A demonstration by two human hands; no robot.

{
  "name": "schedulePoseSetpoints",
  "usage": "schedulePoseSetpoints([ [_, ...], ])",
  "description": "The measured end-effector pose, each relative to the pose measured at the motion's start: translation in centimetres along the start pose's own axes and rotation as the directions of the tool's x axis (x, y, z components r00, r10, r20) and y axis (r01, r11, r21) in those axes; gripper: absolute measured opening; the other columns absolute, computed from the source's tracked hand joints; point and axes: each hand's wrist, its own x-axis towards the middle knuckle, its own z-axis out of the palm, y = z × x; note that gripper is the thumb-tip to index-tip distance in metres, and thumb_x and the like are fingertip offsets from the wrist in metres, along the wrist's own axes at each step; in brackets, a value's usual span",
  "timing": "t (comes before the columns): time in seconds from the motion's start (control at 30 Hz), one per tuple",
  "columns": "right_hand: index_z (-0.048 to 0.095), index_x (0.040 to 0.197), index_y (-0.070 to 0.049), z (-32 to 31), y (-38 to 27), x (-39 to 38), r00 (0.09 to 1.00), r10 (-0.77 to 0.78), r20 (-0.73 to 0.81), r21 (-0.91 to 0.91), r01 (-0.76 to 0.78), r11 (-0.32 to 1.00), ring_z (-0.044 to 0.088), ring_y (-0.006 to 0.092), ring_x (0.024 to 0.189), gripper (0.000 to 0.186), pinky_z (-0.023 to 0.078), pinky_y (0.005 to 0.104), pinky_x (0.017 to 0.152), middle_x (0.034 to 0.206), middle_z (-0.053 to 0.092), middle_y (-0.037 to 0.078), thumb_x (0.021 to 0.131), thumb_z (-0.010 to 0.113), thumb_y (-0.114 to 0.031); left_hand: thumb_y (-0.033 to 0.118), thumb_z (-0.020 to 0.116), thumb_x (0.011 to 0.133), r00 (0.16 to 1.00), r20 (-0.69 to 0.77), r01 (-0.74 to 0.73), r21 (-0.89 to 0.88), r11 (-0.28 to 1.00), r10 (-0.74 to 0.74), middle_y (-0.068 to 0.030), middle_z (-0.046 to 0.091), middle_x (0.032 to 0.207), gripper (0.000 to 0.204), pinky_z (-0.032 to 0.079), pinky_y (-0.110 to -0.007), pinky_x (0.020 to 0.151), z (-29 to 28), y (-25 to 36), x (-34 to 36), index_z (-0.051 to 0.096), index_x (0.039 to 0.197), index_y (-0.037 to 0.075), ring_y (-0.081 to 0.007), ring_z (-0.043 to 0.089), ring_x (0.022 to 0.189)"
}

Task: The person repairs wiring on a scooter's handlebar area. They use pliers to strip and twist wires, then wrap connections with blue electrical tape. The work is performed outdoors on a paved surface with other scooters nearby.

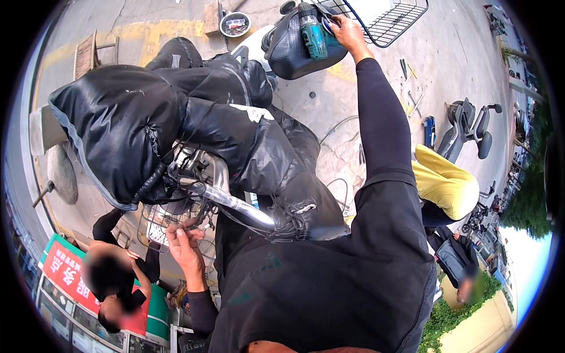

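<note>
Below the scooter's bare silver handlebar, my left hand has its fingers bent together at thin dark wires. A bulky black quilted cover wraps the scooter's front and its grips. My right arm stretches far forward to a black scooter seat. There my right hand has its fingers closed at the seat's right side, beside a small dark and blue item I cannot make out. A teal cordless drill lies on the seat, just left of that hand.
A black wire basket adjoins my right hand. Past the scooter stand a round bowl of small parts and a wooden stool. Hand tools lie on the pavement near another scooter. Several people are around, two at lower left.
</note>
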Motion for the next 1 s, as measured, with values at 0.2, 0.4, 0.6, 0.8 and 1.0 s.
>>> schedulePoseSetpoints([
  [0.2,0.067,0.128,-0.008,0.2,0.0,-2.2,0.999,0.028,-0.024,0.039,-0.027,0.999,0.068,0.0358,0.113,0.036,0.051,0.0418,0.101,0.120,0.072,0.018,0.096,0.059,-0.020,0.023,0.050,0.109,1.000,0.026,0.013,-0.017,1.000,-0.013,-0.0235,0.066,0.113,0.020,0.056,-0.027,0.068,-0.6,-0.7,-0.2,0.047,0.117,0.006,-0.0174,0.069,0.074],
  [0.4,0.066,0.130,0.001,-14.0,-12.1,-13.1,0.997,-0.071,0.007,0.560,0.055,0.827,0.069,0.0186,0.109,0.036,0.052,0.0297,0.095,0.120,0.072,0.012,0.104,0.060,-0.023,0.023,0.050,0.109,0.988,0.142,0.060,0.010,0.998,-0.061,-0.0211,0.068,0.114,0.020,0.055,-0.029,0.073,0.3,1.5,1.8,0.049,0.116,0.004,-0.0161,0.068,0.078],
  [0.6,0.063,0.126,0.004,-22.4,-30.4,-37.6,0.496,-0.575,0.651,0.759,-0.453,0.468,0.068,0.0280,0.112,0.033,0.056,0.0351,0.092,0.123,0.067,0.017,0.098,0.064,-0.012,0.026,0.051,0.109,0.963,0.268,0.056,-0.051,0.997,-0.040,-0.0200,0.069,0.114,0.023,0.055,-0.027,0.070,-0.6,1.0,3.0,0.050,0.117,0.004,-0.0146,0.068,0.078],
  [0.8,0.040,0.148,0.003,-1.0,-31.8,-48.6,0.887,-0.039,0.460,0.395,-0.165,0.903,0.045,0.0448,0.137,0.078,0.040,0.0450,0.113,0.148,0.045,0.027,0.083,0.078,-0.016,0.026,0.052,0.109,0.931,0.359,0.076,-0.038,0.996,-0.057,-0.0194,0.068,0.117,0.026,0.054,-0.027,0.072,-1.0,0.8,4.3,0.050,0.120,0.003,-0.0142,0.067,0.080],
  [1.0,0.051,0.143,-0.005,4.7,-32.4,-43.6,0.913,-0.129,0.388,0.683,-0.190,0.705,0.058,0.0405,0.125,0.064,0.046,0.0444,0.104,0.130,0.062,0.025,0.084,0.073,-0.013,0.025,0.050,0.109,0.899,0.436,0.048,0.002,0.999,-0.044,-0.0183,0.068,0.117,0.025,0.054,-0.027,0.072,-0.8,1.3,5.4,0.051,0.118,0.002,-0.0136,0.066,0.079],
])
